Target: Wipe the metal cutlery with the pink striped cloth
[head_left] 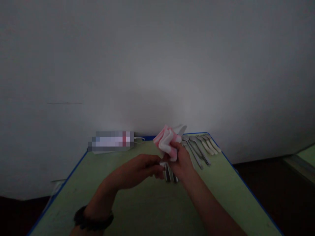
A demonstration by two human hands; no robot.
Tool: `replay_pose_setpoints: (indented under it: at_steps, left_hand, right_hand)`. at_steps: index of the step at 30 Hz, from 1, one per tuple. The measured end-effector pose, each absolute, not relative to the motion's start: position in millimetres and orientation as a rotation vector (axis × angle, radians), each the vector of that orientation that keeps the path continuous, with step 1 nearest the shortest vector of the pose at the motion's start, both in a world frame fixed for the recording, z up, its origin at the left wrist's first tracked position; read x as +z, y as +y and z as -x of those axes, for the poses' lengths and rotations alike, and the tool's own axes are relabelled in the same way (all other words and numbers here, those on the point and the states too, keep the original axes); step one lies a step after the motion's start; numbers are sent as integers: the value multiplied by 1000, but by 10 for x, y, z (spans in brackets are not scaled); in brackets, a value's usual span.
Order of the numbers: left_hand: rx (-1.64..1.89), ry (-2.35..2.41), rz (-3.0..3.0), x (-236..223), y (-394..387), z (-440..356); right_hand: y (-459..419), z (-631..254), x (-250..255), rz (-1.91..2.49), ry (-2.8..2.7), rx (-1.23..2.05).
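Observation:
My right hand (182, 161) is closed around a pink and white cloth (166, 141), wrapped about a piece of metal cutlery whose tip (182, 129) pokes out above the cloth. My left hand (145, 167) is closed on the cutlery handles (170, 173) that stick out below the cloth. Both hands hover over the middle of a green table (137, 203) with a blue edge. A dark band circles my left wrist (92, 220).
A row of several metal spoons and other cutlery (200, 146) lies on the table's far right corner. A blurred box-like thing (112, 141) with a white cable (139, 140) sits at the far left edge. A plain wall rises behind; dark floor lies on both sides.

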State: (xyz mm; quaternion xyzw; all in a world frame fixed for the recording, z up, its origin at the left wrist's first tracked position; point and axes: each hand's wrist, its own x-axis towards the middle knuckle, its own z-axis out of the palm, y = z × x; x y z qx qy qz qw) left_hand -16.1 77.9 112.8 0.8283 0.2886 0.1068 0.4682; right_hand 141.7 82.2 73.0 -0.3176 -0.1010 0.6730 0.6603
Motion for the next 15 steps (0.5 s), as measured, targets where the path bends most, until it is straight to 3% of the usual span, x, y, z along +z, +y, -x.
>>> replay_pose_setpoints:
  at_steps: [15]
  left_hand:
    - [444, 897, -2122, 1257, 673, 185]
  right_hand:
    - [538, -1106, 732, 841, -641, 1321]
